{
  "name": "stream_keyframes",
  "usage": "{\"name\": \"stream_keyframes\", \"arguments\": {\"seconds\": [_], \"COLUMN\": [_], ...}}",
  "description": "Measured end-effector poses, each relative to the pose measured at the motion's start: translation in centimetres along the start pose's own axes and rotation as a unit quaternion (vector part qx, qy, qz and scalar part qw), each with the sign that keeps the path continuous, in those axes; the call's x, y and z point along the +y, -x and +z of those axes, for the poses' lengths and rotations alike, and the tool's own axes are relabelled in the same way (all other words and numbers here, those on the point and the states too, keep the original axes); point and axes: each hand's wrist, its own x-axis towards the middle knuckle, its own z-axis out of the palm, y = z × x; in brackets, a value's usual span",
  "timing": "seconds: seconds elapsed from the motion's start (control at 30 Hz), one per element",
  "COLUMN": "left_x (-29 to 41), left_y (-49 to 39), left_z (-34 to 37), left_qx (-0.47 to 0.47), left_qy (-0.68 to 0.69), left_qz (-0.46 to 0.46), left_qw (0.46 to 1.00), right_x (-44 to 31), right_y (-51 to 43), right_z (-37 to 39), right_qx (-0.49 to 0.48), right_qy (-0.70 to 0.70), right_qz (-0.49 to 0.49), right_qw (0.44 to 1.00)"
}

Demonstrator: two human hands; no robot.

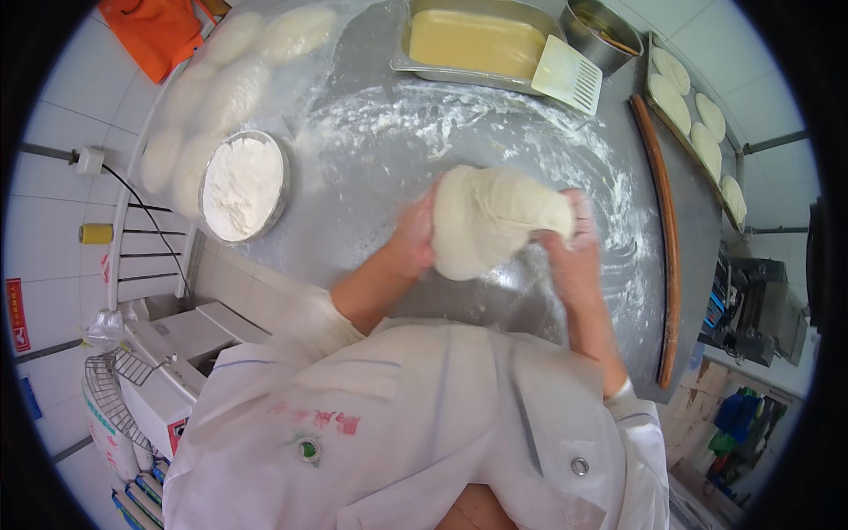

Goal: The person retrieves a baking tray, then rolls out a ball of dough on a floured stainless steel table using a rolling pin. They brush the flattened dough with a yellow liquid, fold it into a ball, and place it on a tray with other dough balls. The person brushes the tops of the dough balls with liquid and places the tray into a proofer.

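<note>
A large lump of pale dough [487,222] is held up between my two hands above a flour-dusted metal worktable [371,218]. My left hand [419,225] presses against the broad, rounded side of the lump, its fingers partly hidden by the dough. At the other side the dough narrows to a folded end, and my right hand [578,228] grips it there. Both hands are slightly blurred. To the left stands a clear bowl of white flour [242,187]. A long wooden rolling pin [659,245] lies along the right side of the table.
At the back, a steel pan of yellowish liquid [474,43] carries a slotted white scraper [568,75] on its rim, beside a metal pot [601,33]. Plastic film covers several dough pieces [235,99] at left. A tray [692,140] of flat dough rounds sits far right.
</note>
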Motion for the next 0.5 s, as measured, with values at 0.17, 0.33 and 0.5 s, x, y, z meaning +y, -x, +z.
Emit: {"name": "stream_keyframes", "arguments": {"seconds": [0.17,0.33,0.5], "left_x": [-4.8,-3.7,4.5], "left_y": [-1.6,-6.3,-11.6], "left_z": [4.1,0.7,-3.4], "left_qx": [-0.111,0.000,0.136], "left_qy": [-0.044,-0.546,-0.801], "left_qz": [-0.028,0.183,0.286], "left_qw": [0.992,0.818,0.508], "right_x": [-8.3,-5.3,-0.2], "right_y": [3.0,2.7,2.8], "right_z": [-3.9,-5.5,-8.3], "right_qx": [-0.012,-0.018,0.074], "right_qy": [0.190,0.440,0.401], "right_qz": [-0.196,-0.061,-0.070], "right_qw": [0.962,0.896,0.910]}}
